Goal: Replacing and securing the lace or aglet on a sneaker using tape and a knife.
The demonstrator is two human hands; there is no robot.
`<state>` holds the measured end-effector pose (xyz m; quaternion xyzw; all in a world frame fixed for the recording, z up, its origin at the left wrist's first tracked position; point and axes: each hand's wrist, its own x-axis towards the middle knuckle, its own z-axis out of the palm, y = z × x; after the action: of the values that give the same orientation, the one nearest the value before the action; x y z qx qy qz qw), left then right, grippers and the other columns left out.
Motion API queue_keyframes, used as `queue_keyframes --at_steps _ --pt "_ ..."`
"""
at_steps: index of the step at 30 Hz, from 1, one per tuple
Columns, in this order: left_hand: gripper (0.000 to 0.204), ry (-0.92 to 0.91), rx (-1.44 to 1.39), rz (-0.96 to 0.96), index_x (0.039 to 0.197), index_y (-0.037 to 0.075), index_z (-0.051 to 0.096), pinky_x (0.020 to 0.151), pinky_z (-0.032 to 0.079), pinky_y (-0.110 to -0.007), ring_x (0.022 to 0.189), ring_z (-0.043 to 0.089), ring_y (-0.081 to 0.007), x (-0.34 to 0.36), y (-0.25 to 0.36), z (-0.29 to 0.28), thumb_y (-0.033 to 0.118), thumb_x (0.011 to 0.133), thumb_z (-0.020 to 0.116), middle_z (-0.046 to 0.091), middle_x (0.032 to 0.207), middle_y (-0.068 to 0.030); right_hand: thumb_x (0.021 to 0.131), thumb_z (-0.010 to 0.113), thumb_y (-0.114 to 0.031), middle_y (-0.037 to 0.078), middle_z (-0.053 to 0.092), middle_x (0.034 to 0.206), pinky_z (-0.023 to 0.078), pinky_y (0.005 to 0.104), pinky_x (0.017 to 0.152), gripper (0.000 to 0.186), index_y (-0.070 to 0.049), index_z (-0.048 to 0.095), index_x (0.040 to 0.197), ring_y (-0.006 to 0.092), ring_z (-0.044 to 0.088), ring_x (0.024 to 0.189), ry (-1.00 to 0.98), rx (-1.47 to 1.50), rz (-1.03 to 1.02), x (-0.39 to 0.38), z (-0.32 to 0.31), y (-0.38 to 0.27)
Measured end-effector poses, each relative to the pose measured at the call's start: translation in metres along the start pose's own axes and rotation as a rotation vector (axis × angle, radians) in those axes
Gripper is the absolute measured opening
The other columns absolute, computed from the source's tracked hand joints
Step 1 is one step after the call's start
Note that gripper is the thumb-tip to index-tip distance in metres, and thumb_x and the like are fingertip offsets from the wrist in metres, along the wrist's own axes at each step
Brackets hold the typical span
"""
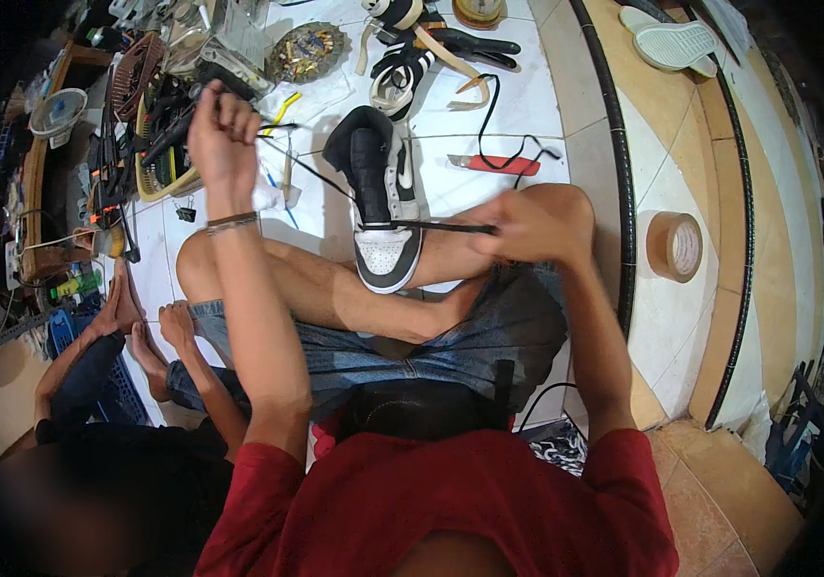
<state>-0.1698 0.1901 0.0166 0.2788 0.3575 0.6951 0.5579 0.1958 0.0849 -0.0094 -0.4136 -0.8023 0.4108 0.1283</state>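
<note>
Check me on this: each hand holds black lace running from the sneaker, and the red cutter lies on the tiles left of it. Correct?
Not quite: the red cutter lies on the tiles right of the sneaker, as the head view shows. The left hand and right hand do each hold black lace running from it.

In mid-frame, a black-and-white shoe [389, 255] points its toe toward the lower edge. Its black lace [445, 227] is gripped by the left hand [226, 135], upper left, and the right hand [519, 229], right of centre. Far right sits a tape roll [664, 247].
</note>
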Motion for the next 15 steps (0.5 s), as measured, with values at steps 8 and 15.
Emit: queue_keyframes --at_steps 8,15 --pt "0.036 -0.134 0.137 0.128 0.124 0.000 0.053 0.051 0.023 -0.023 0.059 0.025 -0.0067 0.017 0.072 0.045 0.030 0.109 0.039 0.032 0.070 0.0035 0.080 0.077 -0.025 0.004 0.054 0.081 0.043 0.0293 0.057 0.040 -0.004 0.053 0.103 0.0149 0.051 0.067 0.495 -0.069 0.278 -0.359 -0.216 0.006" --pt "0.042 -0.175 0.212 0.228 0.129 -0.006 0.051 0.053 0.024 -0.024 0.061 0.026 -0.0074 0.023 0.099 0.074 0.029 0.110 0.037 0.033 0.071 0.0025 0.088 0.070 -0.046 -0.002 0.052 0.070 0.032 0.0255 0.050 0.041 -0.005 0.063 0.086 0.0081 0.037 0.055 1.005 -0.293 0.656 -0.648 -0.401 -0.041"
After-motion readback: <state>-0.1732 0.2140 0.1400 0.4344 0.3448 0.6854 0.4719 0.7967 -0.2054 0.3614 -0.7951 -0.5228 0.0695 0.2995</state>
